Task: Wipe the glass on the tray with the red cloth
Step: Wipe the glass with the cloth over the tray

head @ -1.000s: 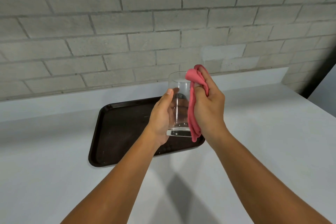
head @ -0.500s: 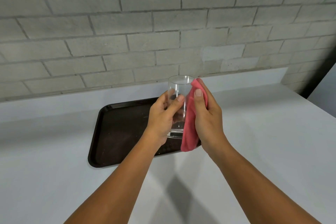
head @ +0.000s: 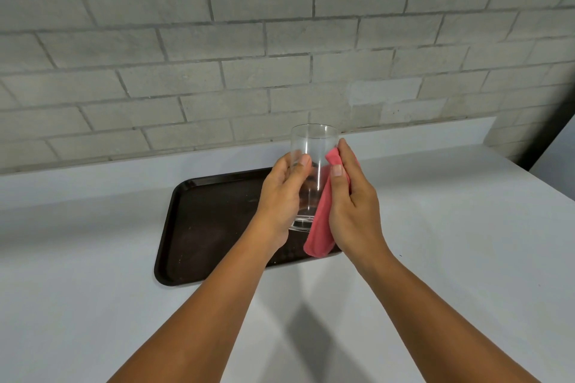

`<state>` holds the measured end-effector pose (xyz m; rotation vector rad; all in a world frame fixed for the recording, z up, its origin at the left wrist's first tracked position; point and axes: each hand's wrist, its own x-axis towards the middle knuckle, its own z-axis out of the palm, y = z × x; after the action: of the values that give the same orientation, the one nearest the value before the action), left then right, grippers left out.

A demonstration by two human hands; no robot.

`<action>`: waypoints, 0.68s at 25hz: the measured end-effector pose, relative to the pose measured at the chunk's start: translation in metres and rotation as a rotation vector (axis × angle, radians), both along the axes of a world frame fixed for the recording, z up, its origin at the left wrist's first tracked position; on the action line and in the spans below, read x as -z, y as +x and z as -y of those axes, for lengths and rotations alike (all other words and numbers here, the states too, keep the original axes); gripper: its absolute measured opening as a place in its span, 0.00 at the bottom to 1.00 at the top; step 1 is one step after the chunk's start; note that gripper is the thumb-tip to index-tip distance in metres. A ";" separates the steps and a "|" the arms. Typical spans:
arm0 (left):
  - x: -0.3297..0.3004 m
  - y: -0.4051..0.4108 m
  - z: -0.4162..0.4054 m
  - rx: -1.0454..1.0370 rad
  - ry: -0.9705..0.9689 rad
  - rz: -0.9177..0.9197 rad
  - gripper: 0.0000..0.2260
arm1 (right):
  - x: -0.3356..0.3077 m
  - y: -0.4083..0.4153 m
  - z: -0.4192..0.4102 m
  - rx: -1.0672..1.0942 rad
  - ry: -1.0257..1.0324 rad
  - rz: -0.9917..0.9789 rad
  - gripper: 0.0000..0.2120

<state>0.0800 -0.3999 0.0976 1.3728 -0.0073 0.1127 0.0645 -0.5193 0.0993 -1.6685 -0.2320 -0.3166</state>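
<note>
From the head view, I have the glass (head: 312, 165) lifted clear of the tray (head: 211, 227), held in the air above the tray's right end, with the white counter (head: 466, 242) below. My left hand (head: 281, 196) curls round the glass's left side, thumb on the near wall, fingers wrapped behind. My right hand (head: 351, 205) presses the red cloth (head: 322, 221) flat against the glass's right wall, thumb on the near face of the cloth, fingers behind it; the cloth's lower end hangs below the base of the glass.

I judge the wiping itself to be in hand: the outside wall is being rubbed. The next move calls for turning the glass in my left hand so the cloth meets an unwiped strip, keeping the grip firm, since smooth glass could slip.

The glass stands nearly upright, long axis vertical, open mouth up, thick base down. It looks empty.
</note>
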 end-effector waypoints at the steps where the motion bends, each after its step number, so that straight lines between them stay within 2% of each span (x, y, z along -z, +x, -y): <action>1: -0.002 -0.001 0.002 0.005 0.016 -0.012 0.25 | -0.002 0.002 0.000 0.003 -0.010 -0.002 0.22; 3: -0.004 -0.001 0.004 0.010 0.045 -0.030 0.36 | -0.004 0.004 -0.001 0.000 -0.037 0.007 0.22; 5: -0.007 0.000 0.004 0.005 0.037 -0.012 0.38 | -0.003 0.002 -0.006 -0.006 -0.084 0.062 0.21; 7: -0.008 0.000 0.001 0.016 0.013 0.020 0.35 | -0.007 0.002 -0.006 -0.038 -0.086 0.071 0.22; 11: -0.006 -0.004 0.002 0.091 -0.044 0.086 0.29 | -0.023 0.025 0.009 -0.015 0.039 -0.012 0.22; 14: -0.010 0.000 0.000 0.075 -0.073 0.106 0.16 | -0.022 0.009 -0.002 -0.062 -0.009 0.103 0.21; 17: -0.011 0.000 -0.003 0.074 -0.070 0.105 0.12 | -0.018 0.005 -0.004 -0.083 -0.001 0.112 0.21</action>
<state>0.0801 -0.3973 0.1082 1.2940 -0.1415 0.1218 0.0691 -0.5149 0.1172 -1.6395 -0.3836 -0.3479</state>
